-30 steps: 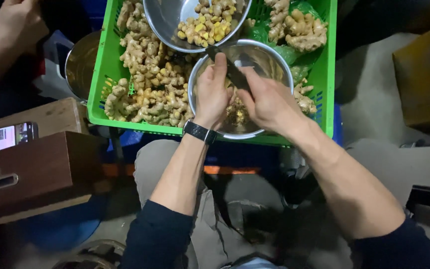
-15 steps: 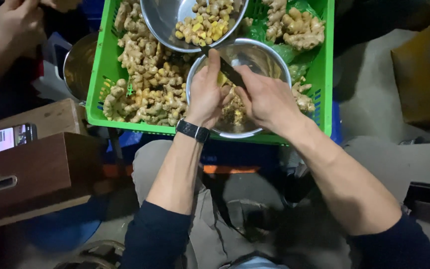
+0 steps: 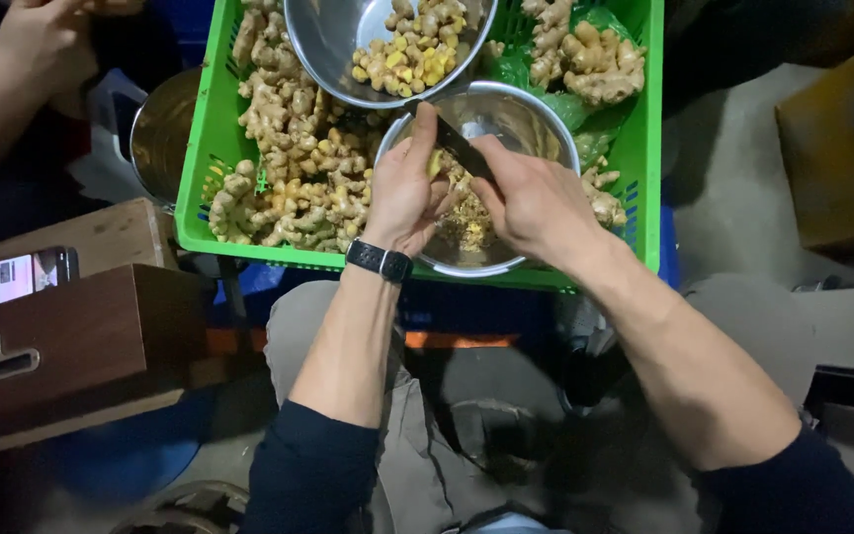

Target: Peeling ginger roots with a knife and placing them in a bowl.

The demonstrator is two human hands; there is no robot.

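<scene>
- Green plastic crate [image 3: 205, 178] spreads out all around your fingers, heaped with raw ginger roots [image 3: 284, 148] just past your left fingertips.
- Steel bowl [image 3: 531, 119] sits right under both your hands, peel scraps in the bottom.
- A second steel bowl of peeled ginger chunks [image 3: 402, 59] is just beyond your fingertips.
- Your right hand [image 3: 536, 203] is wrapped tight round a dark knife [image 3: 457, 146].
- Your left hand [image 3: 407, 188] has its fingers curled snug round a small yellowish ginger piece [image 3: 435, 163], blade touching it.
</scene>
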